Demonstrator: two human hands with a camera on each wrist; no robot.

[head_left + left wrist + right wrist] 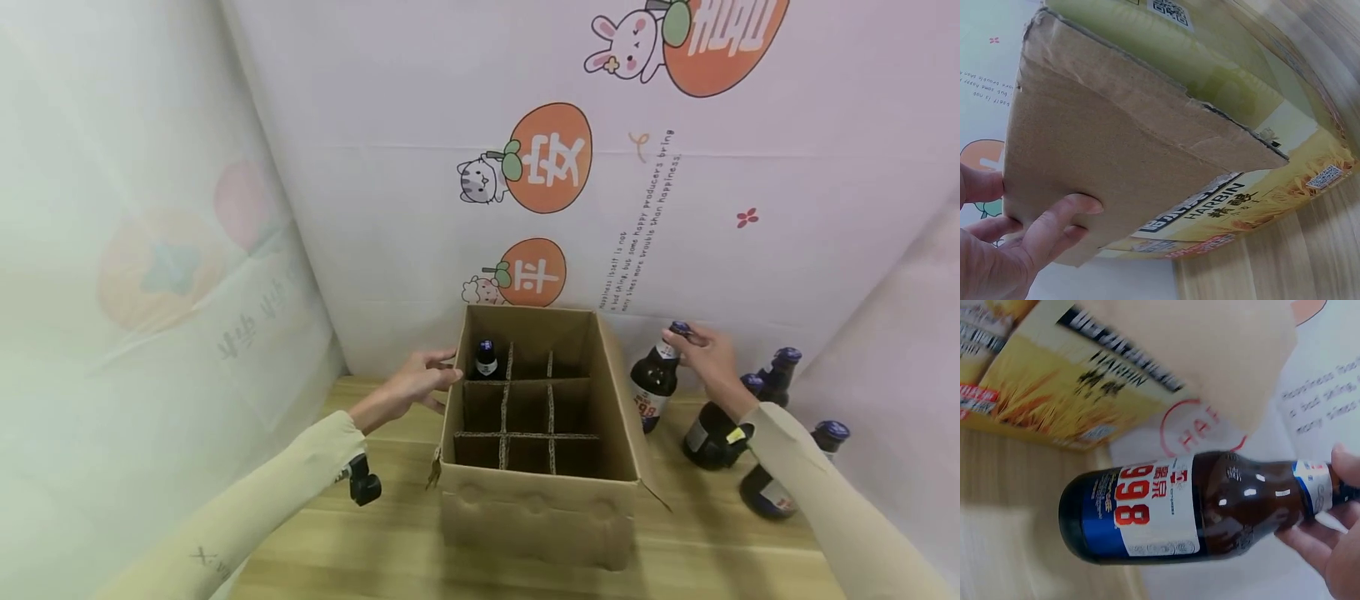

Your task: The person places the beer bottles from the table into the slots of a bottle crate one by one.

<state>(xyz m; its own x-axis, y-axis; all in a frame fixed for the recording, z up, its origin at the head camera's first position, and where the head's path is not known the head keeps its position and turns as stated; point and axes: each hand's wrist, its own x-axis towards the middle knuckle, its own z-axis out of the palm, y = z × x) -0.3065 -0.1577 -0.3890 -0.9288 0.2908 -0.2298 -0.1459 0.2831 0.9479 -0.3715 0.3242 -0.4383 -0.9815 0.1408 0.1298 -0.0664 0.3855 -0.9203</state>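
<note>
An open-topped cardboard box (536, 521) with divider compartments stands on the table. One beer bottle (487, 360) sits upright in its far left compartment. My left hand (416, 379) rests against the box's left side near the rim; in the left wrist view, its fingers (1079, 204) touch the folded-down flap (1097, 131). Beyond the box's right wall, my right hand (705, 357) grips another brown beer bottle (652, 382) by the neck. Its red and white "1998" label (1163, 509) shows in the right wrist view, where the bottle looks lifted.
Three more bottles stand at the right, partly behind my right forearm: one near bottle (768, 493), one middle bottle (708, 437) and one at the back (780, 375). A printed white cloth (390, 208) hangs behind the wooden table (360, 533).
</note>
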